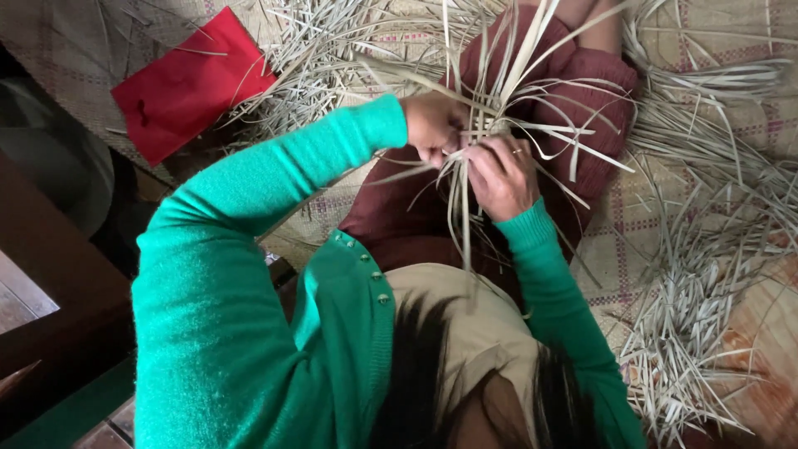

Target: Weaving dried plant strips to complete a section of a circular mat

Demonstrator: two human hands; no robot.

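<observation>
Head view, looking down on a seated person in a green cardigan. The left hand [434, 126] is closed, its fingers curled around the gathered centre of a bundle of pale flat strips [490, 116], which spreads outward in all directions over the lap. The right hand [501, 176] lies just beside the left, touching the same bundle; its fingers are bent and pinch several strips at the crossing point, and a ring shows on one finger. Both hands meet above the dark red skirt [391, 216], roughly in the middle of the woven floor mat [640, 224]. Long strips hang down from the hands toward the person's body. Loose strips [706, 274] of the same kind lie heaped along the right edge of the mat, and a further scatter covers its far edge behind the hands. A red flat pouch [187, 83] rests near the far left corner of the mat, well apart from the hands, with a few stray strips lying across it.
</observation>
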